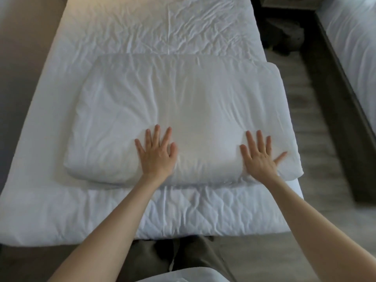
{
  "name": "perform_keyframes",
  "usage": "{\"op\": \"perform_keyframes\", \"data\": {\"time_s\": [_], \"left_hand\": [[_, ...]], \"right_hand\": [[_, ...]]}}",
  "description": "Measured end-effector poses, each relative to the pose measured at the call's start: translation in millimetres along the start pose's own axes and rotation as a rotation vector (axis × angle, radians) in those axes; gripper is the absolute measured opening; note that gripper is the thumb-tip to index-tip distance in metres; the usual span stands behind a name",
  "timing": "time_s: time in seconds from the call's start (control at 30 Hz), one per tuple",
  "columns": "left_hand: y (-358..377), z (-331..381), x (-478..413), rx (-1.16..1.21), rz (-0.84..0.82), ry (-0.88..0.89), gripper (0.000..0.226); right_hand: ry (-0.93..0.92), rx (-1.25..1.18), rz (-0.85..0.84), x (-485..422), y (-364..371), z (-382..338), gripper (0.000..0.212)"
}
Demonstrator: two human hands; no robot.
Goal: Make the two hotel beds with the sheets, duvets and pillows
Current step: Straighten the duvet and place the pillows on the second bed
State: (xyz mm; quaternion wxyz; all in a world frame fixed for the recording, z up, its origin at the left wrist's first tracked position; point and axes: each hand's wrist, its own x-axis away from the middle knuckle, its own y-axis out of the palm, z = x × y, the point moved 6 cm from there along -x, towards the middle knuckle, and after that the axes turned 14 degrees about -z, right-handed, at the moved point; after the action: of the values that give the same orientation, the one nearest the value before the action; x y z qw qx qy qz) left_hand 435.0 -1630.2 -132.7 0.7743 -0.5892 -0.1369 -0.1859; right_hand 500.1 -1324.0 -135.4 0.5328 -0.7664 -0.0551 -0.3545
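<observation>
The white bed (pixel 142 27) ran lengthwise away from the person. A folded duvet (pixel 183 110) lay on the bed's near half, its long axis crosswise to the bed and its right end reaching just past the bed's right edge. Both hands pressed flat on the duvet's near part, fingers straight and spread: the left hand (pixel 155 153) near the bed's middle, the right hand (pixel 260 157) toward the bed's right edge.
</observation>
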Motion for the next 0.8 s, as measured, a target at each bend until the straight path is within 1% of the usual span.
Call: {"op": "perform_keyframes", "data": {"time_s": [0.13, 0.23, 0.3, 0.4, 0.57, 0.67, 0.8], "left_hand": [[5.0, 7.0, 36.9, 0.037, -0.047, -0.018, 0.051], [-2.4, 10.9, 62.6, 0.017, -0.133, -0.039, 0.055], [-12.2, 17.0, 81.2, 0.025, -0.165, -0.047, 0.057], [-30.3, 33.0, 115.8, 0.042, -0.103, -0.013, 0.058], [-46.9, 53.8, 181.9, 0.008, -0.021, 0.085, 0.062], [-48.5, 57.8, 223.1, -0.051, 0.026, 0.143, 0.063], [-39.5, 58.6, 276.7, -0.099, 0.032, 0.207, 0.062]], "right_hand": [[0.014, -0.004, -0.070, 13.6, -2.3, 26.5, 0.056], [-0.059, 0.014, -0.123, 31.4, -15.7, 18.6, 0.053], [-0.148, 0.074, -0.085, 53.0, -29.2, 6.1, 0.052], [-0.287, 0.147, 0.025, 99.8, -41.2, -11.0, 0.053], [-0.467, 0.206, 0.097, 183.3, -27.0, -21.6, 0.055], [-0.508, 0.230, 0.165, 227.7, -13.7, -17.2, 0.056], [-0.495, 0.187, 0.261, 282.8, -7.2, -3.6, 0.058]]}}
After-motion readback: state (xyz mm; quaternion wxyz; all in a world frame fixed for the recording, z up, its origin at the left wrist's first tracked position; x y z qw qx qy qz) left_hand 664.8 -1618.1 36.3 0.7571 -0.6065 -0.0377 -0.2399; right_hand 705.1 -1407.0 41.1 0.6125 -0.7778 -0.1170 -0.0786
